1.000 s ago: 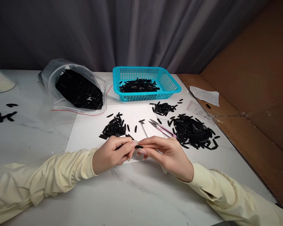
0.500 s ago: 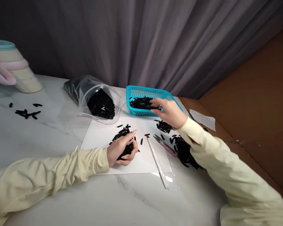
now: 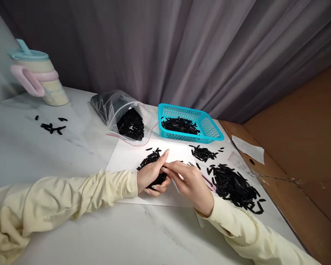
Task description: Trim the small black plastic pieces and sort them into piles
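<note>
My left hand [image 3: 153,173] is cupped around a handful of small black elongated pieces [image 3: 157,181], over a white sheet [image 3: 121,154]. My right hand [image 3: 186,180] meets it, thumb and fingertips pinched together at the left hand's fingers; whatever lies in the pinch is hidden. Behind the left hand a loose heap of the same black pieces [image 3: 149,159] rests on the sheet. The pink-handled scissors [image 3: 209,182] lie partly covered by my right hand. A turquoise mesh basket [image 3: 209,138] holds more black pieces at the back.
An open clear zip bag [image 3: 110,110] of black pieces lies left of the basket. To the right are a small pile [image 3: 204,152] and a larger pile [image 3: 234,186]. A tumbler [image 3: 51,81] and scattered pieces [image 3: 53,128] are at the left. A white paper strip [image 3: 248,148] lies far right.
My right hand has come from over the basket back to my left hand. My left hand still cups the black pieces. The whole view has shifted, with things appearing further right.
</note>
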A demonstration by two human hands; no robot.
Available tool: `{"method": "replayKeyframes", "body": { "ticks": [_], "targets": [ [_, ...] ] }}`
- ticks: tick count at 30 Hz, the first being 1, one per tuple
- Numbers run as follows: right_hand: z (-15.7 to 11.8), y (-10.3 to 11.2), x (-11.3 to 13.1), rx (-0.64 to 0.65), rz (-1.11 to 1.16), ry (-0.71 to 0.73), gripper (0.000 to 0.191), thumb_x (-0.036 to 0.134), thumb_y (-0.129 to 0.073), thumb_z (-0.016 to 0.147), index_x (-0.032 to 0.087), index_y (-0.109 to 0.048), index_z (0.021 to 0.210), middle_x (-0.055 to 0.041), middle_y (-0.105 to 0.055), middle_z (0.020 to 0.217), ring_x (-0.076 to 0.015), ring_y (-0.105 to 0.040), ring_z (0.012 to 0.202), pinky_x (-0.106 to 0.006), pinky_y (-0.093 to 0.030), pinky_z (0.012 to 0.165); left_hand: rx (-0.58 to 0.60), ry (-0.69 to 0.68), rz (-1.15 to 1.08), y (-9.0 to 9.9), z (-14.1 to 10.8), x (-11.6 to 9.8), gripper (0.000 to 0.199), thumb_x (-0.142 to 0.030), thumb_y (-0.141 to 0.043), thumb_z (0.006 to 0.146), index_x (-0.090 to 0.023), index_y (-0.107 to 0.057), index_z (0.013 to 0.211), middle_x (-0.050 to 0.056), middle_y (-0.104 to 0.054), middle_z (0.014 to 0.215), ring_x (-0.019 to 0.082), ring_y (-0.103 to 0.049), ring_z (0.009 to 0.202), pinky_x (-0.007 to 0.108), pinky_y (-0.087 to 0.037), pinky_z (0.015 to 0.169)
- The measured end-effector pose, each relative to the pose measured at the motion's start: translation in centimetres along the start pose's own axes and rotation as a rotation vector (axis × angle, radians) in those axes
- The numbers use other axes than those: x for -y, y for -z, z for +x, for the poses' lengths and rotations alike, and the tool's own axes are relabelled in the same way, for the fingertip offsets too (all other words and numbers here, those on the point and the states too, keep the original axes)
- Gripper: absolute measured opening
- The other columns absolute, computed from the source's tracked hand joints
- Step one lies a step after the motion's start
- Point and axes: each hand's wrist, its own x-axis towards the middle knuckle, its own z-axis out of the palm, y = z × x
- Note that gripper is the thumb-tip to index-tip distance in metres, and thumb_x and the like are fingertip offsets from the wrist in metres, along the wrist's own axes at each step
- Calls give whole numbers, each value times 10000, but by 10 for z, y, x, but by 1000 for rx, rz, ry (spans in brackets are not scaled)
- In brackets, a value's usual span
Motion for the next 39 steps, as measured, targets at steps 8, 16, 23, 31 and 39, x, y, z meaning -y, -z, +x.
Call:
{"method": "replayKeyframes", "body": {
  "ticks": [8,16,23,31,39],
  "targets": [
    [-30,18,-5,-166,555,-338,192,254,-586,806,212,-693,961,-53,-696,926,-198,-628,904,-312,-480,784,22,-6,73,-4,-5,0,677,-742,-373,690,-152,-373,358,-40,-265,270,27,-168,205,160,-90,226],
    [-32,29,-38,-212,1316,-814,126,148,-600,756,175,-701,827,-35,-691,895,-74,-627,764,-134,-461,598,15,-6,71,-2,-2,0,639,-689,-432,703,-153,-375,358,-45,-262,269,21,-168,205,148,-105,221],
    [-38,21,-24,-9,1120,-616,260,198,-614,778,157,-655,1031,21,-527,686,-47,-465,580,-185,-406,542,-109,-56,142,-5,-5,4,573,-602,-547,693,-152,-363,390,-66,-272,300,8,-179,213,140,-101,235],
    [-40,8,-10,-14,847,-375,170,221,-599,795,135,-566,938,21,-551,661,-71,-494,591,-211,-419,562,-67,-44,292,-12,-9,9,552,-598,-530,708,-153,-381,417,-81,-253,300,6,-201,232,136,-144,258],
    [-37,6,-15,17,1008,-425,131,254,-574,823,137,-523,849,-11,-613,694,-77,-556,567,-227,-465,591,-69,-90,175,-11,-12,11,460,-395,-461,813,-156,-381,427,-78,-262,305,14,-190,228,134,-127,253]
  ]
}}
